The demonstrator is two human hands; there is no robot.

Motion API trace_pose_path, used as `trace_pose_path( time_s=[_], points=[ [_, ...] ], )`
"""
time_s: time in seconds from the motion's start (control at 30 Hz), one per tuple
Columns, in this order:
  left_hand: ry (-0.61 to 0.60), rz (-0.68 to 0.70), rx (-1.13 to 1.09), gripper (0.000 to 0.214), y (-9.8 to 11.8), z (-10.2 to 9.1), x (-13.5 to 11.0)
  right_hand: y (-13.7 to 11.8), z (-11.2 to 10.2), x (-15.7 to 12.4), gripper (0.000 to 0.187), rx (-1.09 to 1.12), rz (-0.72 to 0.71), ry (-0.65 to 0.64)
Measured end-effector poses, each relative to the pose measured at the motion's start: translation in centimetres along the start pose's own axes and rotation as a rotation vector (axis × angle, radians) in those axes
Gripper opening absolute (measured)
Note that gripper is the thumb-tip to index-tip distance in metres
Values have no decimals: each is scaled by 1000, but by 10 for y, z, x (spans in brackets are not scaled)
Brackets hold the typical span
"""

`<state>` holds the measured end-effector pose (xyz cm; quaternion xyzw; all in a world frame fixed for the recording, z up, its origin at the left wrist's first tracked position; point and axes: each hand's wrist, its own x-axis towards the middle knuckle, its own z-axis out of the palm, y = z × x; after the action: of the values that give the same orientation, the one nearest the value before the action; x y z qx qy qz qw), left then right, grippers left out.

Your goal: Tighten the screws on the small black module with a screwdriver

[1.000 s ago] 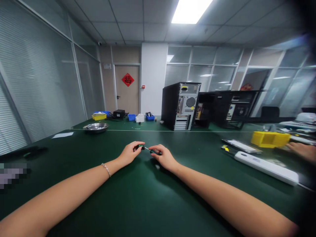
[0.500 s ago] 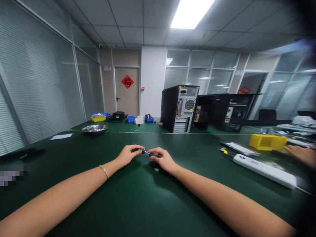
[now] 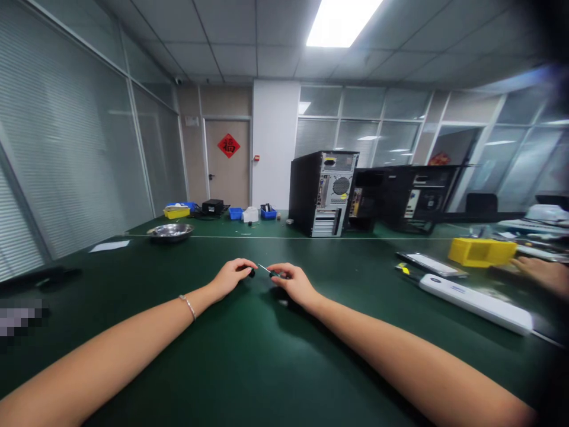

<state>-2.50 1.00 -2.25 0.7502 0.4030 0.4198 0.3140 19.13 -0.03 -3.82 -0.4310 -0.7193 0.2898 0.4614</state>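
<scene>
Over the dark green tabletop [image 3: 249, 362], both hands meet near the middle of the head view. My left hand [image 3: 231, 277] pinches a small black part [image 3: 252, 273] between thumb and fingers; its exact kind is too small to make out. My right hand [image 3: 294, 286] is closed around a small screwdriver [image 3: 264, 268]. Its thin metal shaft points up and left, toward the part, with a narrow gap between them. Most of the handle is hidden by the fingers. A small pale object [image 3: 283, 303] lies blurred on the table below the right hand.
A white power strip [image 3: 475, 302], a flat dark-edged device [image 3: 433, 265] and a yellow bin [image 3: 482, 253] lie to the right, beside another person's hand [image 3: 540, 274]. Computer towers [image 3: 324, 196] stand behind. A metal bowl [image 3: 172, 232] and blue bins [image 3: 268, 213] sit farther back.
The screwdriver's shaft has come away from the part in my left hand and now tilts more upward. My left hand has shifted slightly left.
</scene>
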Motion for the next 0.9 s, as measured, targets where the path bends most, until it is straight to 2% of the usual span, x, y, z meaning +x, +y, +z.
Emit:
trace_pose_path(
  time_s=[0.1,0.17,0.37,0.53,0.63,0.77,0.9],
  points=[
    [-183,80,176,20,3,1,-1,3,1,2,29,13,-15,16],
    [-261,151,301,20,6,2,-2,5,1,3,28,12,-28,24],
    [-336,280,458,26,10,8,-6,7,3,2,26,-2,-60,69],
    [-342,305,466,30,6,10,-6,7,1,3,25,-2,-79,103],
    [-289,294,429,32,6,10,-7,7,0,5,23,6,-85,123],
    [-144,265,450,31,11,10,-10,9,1,6,19,45,-72,77],
    [-145,264,537,37,17,12,-14,10,4,5,19,51,-75,25]
  ],
)
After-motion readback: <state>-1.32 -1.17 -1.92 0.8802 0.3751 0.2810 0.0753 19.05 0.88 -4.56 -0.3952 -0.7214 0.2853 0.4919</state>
